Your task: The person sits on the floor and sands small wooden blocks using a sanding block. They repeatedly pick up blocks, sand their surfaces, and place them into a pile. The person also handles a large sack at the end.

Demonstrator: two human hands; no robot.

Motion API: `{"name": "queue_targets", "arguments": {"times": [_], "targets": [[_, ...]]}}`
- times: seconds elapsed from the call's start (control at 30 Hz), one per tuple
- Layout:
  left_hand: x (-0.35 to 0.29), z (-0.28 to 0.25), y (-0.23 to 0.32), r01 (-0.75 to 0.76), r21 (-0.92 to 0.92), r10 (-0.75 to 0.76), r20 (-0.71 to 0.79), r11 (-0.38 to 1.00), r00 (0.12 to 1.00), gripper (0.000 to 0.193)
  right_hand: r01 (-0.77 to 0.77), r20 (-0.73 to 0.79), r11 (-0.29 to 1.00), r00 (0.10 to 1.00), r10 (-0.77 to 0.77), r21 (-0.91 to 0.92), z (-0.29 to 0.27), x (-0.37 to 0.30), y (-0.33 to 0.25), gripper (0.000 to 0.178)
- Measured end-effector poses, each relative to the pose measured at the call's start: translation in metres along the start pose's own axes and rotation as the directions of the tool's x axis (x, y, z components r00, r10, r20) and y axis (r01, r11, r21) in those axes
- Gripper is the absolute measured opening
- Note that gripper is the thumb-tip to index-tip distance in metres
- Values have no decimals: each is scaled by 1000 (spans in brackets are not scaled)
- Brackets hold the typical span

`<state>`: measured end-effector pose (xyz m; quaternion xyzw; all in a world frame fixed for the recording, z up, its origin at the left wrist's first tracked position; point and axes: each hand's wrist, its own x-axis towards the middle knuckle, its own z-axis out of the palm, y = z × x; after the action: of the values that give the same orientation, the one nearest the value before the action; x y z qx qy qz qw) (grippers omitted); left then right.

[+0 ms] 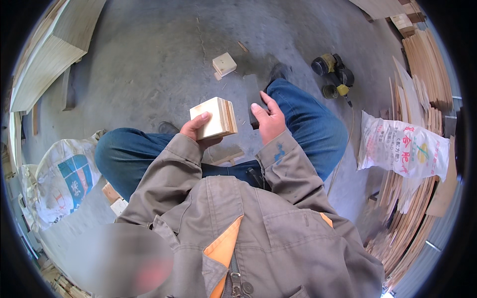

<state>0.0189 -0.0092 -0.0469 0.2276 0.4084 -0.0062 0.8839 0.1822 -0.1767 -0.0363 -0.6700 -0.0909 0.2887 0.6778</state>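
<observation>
The left hand (198, 130) clasps a laminated plywood block (215, 118) from beneath, thumb across its top face, tilting the layered edge toward the empty, loosely spread right hand (268, 119) just beside it, above the knees.

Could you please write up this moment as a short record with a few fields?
Setting: concrete floor, person seated
Left hand: holds a stack of square plywood pieces
Right hand: open, empty, just right of the stack, not touching it
On floor ahead: small wooden block, yellow and black power tool
Right side: printed white sack, leaning thin wood sheets
Left side: second sack, stacked boards
</observation>
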Motion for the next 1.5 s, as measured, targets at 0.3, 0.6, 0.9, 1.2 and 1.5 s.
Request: {"name": "queue_targets", "arguments": {"times": [0.3,0.6,0.9,1.2,1.5], "targets": [[5,-7,0,-96,-42,91,-114,994,989,69,216,248,930,958,-143,-297,12,-13,15,54],[7,-9,6,-232,-121,197,-245,965,949,67,232,346,942,928,-139,-243,12,-20,11,56],[-3,4,2,-165,289,40,395,943,918,80,-35,50,992,998,29,125,7,4,9,52],[14,-8,-5,-370,372,251,331,851,910,93,-28,-47,978,998,38,206,-2,8,8,48],[2,-1,2,-467,502,374,280,728,884,100,135,293,979,952,-85,-156,-18,-1,-18,49]]}}
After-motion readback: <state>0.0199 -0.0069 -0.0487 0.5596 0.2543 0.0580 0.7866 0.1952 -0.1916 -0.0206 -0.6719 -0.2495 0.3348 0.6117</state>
